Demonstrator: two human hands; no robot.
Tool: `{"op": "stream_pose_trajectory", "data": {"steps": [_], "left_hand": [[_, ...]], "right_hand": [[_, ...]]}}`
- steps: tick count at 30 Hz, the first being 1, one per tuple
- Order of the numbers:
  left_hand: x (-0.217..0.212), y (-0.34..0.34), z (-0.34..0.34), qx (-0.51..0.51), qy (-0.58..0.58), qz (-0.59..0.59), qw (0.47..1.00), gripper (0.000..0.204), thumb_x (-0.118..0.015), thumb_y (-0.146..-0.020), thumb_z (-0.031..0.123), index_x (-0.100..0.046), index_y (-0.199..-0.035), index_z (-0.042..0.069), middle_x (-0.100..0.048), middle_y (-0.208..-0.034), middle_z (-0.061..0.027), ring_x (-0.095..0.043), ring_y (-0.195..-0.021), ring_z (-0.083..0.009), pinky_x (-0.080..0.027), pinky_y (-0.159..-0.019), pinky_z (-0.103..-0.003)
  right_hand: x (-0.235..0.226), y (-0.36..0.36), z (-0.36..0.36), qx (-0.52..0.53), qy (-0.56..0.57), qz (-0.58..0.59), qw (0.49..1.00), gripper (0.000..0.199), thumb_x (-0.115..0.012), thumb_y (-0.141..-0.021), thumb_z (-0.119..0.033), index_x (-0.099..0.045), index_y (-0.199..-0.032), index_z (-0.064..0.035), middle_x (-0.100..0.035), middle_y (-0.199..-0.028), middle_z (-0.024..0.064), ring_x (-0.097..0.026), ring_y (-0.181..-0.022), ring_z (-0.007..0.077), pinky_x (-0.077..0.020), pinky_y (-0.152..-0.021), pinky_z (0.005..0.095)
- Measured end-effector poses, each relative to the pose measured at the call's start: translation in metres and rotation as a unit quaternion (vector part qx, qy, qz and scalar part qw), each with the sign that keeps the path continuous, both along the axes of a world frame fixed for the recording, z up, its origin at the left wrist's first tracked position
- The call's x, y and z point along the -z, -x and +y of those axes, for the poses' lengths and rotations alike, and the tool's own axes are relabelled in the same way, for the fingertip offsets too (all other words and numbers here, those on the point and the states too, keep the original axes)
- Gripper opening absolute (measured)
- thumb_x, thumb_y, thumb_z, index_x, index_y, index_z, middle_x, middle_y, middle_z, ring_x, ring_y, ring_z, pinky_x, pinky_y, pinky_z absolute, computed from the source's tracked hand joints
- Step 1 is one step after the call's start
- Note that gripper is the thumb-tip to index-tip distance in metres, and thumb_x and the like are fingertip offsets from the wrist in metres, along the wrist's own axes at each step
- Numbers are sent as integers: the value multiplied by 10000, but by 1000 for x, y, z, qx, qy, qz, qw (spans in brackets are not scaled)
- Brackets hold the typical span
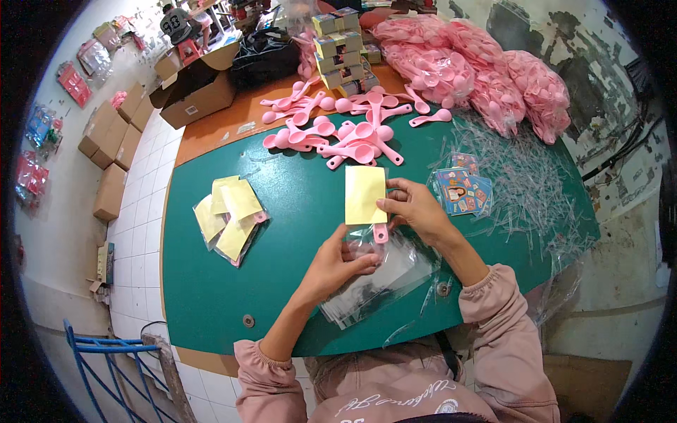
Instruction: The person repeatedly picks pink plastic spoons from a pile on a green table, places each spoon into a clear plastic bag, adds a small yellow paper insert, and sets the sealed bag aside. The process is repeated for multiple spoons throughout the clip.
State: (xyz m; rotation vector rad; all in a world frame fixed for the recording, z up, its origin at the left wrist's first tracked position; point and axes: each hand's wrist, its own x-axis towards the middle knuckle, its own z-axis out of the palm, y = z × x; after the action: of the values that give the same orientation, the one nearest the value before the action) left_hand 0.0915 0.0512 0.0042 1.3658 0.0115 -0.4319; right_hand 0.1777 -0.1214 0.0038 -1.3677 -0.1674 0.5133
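Note:
Over the green table, my right hand (417,211) grips a plain pale-yellow card (364,196) between thumb and fingers. Below the card's lower edge pokes the holed handle end of a pink measuring spoon (381,234); the card hides the rest of it. My left hand (330,264) is curled around the mouth of a clear plastic bag (361,238), just under the spoon handle. Beneath both hands lies a stack of flat clear plastic bags (381,282). Off to the left rests a small pile of bagged yellow cards (236,211), with pink handle ends showing.
Loose pink spoons (363,134) heap at the table's far side, with bulging bags of spoons (458,63) behind. Stacked card bundles (338,53) stand at the back. Printed blue cards (463,190) and clear plastic strips (525,190) lie right. An open cardboard box (197,99) sits far left.

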Motion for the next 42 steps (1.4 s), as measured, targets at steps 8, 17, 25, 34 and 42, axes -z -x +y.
{"op": "stream_pose_trajectory", "data": {"steps": [8,17,25,34,42], "left_hand": [[-3,-3,11,67,0,54,996,573,-554,-858,52,-237,-1328,-28,-617,-990,-201,-619,-909,-229,-522,-761,-298],[7,-2,19,36,-4,57,998,632,-416,-931,118,-6,-1411,111,-553,-1103,-187,-581,-978,-242,-505,-820,-360],[1,2,9,32,13,58,998,628,-321,-954,269,107,-1408,199,-490,-1120,-146,-545,-981,-227,-454,-897,-412],[8,1,10,27,16,80,996,570,-321,-925,229,-64,-1430,164,-535,-912,-61,-543,-808,-127,-468,-763,-312],[-1,-2,4,34,30,65,997,504,-339,-864,-17,-310,-1356,91,-578,-830,-32,-566,-707,-105,-491,-687,-237]], "right_hand": [[12,-17,-14,21,-1,-16,1000,433,-623,-815,-126,-458,-1157,82,-609,-837,79,-559,-651,107,-450,-574,228],[-9,30,6,-109,263,-426,859,248,-626,-749,-179,-564,-932,-23,-522,-948,138,-498,-913,292,-411,-795,377],[-4,41,14,-138,264,-465,834,190,-638,-711,-142,-526,-821,-35,-481,-862,120,-481,-856,295,-400,-753,398],[-4,51,14,-176,311,-542,761,177,-639,-710,-161,-521,-797,-63,-488,-807,92,-489,-827,254,-367,-739,366],[-21,51,-9,-240,268,-527,770,165,-628,-750,-175,-517,-809,-68,-504,-789,82,-504,-780,226,-377,-726,355]]}}
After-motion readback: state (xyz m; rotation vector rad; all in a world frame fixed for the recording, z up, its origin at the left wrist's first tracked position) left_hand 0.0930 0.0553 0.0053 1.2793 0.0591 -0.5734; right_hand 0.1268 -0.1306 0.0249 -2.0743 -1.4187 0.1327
